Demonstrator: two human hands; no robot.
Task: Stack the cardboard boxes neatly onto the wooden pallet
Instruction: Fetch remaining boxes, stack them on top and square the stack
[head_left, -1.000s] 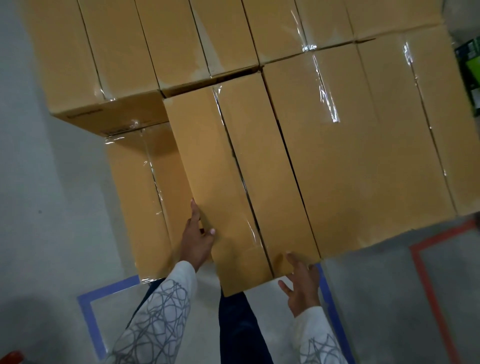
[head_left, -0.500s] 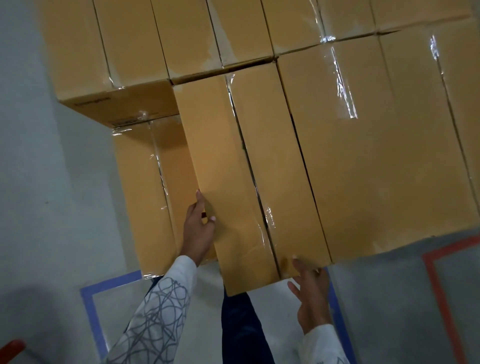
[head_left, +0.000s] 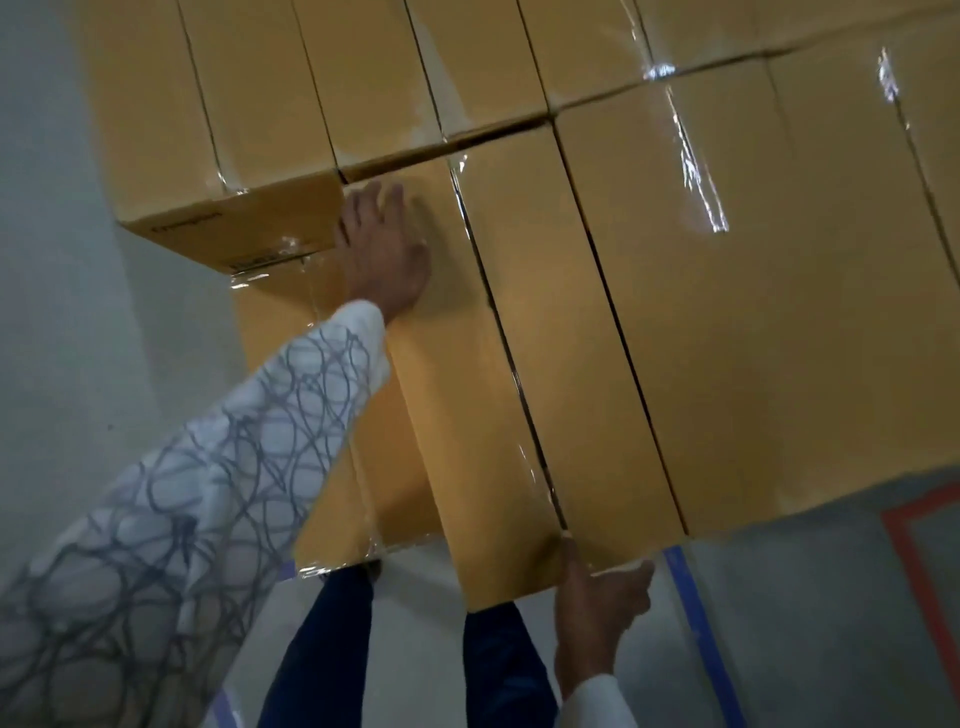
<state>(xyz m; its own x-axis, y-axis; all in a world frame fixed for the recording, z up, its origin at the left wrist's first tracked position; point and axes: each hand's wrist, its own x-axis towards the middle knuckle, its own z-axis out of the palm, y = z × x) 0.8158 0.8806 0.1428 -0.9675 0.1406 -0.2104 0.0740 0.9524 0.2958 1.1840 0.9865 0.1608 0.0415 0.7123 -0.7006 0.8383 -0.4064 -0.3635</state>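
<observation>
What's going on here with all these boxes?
A person is fitting a cardboard box into the top layer of a stack. The left hand lies flat on its top; the right hand presses its near end. That end juts out past the neighbouring box, so it is not yet flush.

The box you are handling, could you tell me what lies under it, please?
Beside the box, a lower box pokes out leftward, seemingly running beneath it. Everything else underneath, pallet included, is covered.

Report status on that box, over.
Left hand flat on box top. Right hand pressing its near end. Box tight beside neighbouring box, thin gap to back row.
</observation>
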